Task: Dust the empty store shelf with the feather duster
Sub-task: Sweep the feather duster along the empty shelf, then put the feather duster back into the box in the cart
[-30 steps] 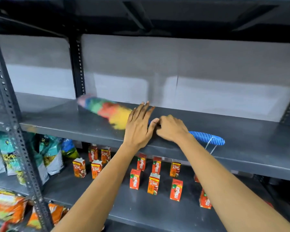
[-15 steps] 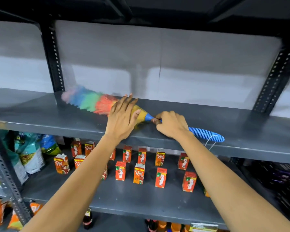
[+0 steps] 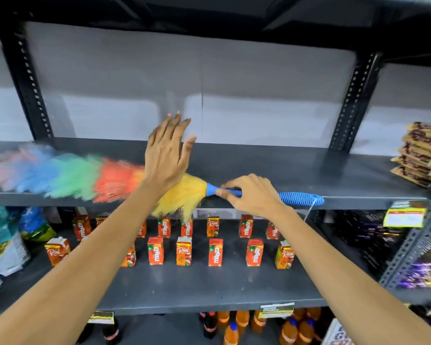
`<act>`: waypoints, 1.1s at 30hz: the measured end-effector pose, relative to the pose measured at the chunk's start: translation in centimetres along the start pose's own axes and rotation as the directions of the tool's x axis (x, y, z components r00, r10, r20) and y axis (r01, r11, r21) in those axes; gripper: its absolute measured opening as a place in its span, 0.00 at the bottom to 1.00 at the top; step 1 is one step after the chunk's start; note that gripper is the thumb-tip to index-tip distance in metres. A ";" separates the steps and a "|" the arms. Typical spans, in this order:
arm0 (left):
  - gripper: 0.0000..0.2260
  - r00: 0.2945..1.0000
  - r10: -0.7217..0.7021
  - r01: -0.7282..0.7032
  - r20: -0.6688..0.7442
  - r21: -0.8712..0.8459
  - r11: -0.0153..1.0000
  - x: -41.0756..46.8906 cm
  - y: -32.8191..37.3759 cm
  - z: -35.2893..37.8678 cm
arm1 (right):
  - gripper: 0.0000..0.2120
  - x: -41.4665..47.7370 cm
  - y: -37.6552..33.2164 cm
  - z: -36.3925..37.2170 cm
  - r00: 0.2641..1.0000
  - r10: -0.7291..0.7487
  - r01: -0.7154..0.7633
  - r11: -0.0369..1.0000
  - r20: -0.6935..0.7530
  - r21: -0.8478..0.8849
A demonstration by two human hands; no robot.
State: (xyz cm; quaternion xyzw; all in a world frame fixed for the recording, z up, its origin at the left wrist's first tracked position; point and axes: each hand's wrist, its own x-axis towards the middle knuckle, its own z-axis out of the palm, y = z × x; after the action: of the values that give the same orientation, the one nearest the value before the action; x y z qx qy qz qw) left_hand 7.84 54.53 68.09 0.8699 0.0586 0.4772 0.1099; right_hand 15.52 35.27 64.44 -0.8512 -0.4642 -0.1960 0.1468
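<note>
A rainbow feather duster lies along the front of the empty dark grey shelf, its pink, blue, green, orange and yellow fibres blurred and its yellow end hanging over the shelf's front edge. My right hand grips its blue ribbed handle near the collar. My left hand hovers flat above the orange and yellow part, fingers spread, holding nothing.
Black perforated uprights stand at both ends of the shelf bay. Stacked brown snack packs sit on the same level at the far right. Several red juice cartons fill the shelf below, with bags left and bottles beneath.
The duster has swept left and forward along the shelf, its fibres now reaching the front edge. My left hand lifted off the shelf edge. The view shifted right, showing the snack packs.
</note>
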 end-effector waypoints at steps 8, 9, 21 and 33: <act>0.19 0.987 0.041 -0.009 0.156 -0.196 0.980 -0.6 6.2 1.8 | 0.16 -9.1 -0.7 0.6 0.970 -0.122 0.130 0.991 0.210 -0.027; 0.20 0.979 0.053 -0.009 0.194 -0.224 0.975 -1.3 6.9 2.3 | 0.17 -10.4 -0.7 1.3 0.957 -0.125 0.143 0.988 0.262 -0.051; 0.17 0.751 0.421 -0.170 0.508 -0.467 0.867 -19.6 13.2 11.4 | 0.26 -26.0 5.3 5.9 0.698 0.456 -0.291 0.885 0.552 -0.364; 0.18 0.193 0.381 0.051 0.904 -0.397 0.916 -35.6 11.5 17.8 | 0.28 -47.1 6.3 3.5 -0.071 0.802 -0.794 0.314 0.593 -0.521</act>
State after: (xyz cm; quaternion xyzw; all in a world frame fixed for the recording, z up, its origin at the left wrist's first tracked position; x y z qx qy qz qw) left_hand 3.67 33.61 32.62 0.9409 -0.2023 -0.1627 0.2173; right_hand -1.61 -1.06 38.78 -0.9386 0.1185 0.3241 0.0069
